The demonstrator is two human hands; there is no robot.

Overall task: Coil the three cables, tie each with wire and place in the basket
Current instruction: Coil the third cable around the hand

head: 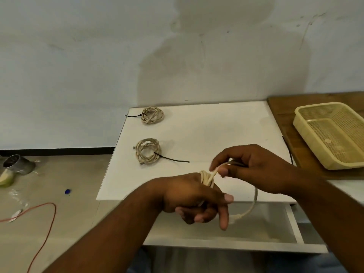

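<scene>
Centrally, right hand (254, 168) grip pinches cable (205, 178); left hand (193, 196) curled grip holds its loops. Keep turns snug, even.

You have two beige braided cables already coiled flat on the white table (216, 131). The far coil (152, 117) lies near the back edge, bound by a black wire tie (134, 115) whose tail points left. The near coil (147, 154) lies closer to you, and its second black tie (171, 159) trails right. The third cable (206, 179) is wound in several loops round your left hand (189, 196). Your right hand (254, 166) pinches the strand leaving the loops, and the free end (254, 201) hangs curving below your right wrist. A loose black wire (287, 148) lies at the table's right edge. The pale yellow mesh basket (315, 113) sits on the wooden board (285, 119).
</scene>
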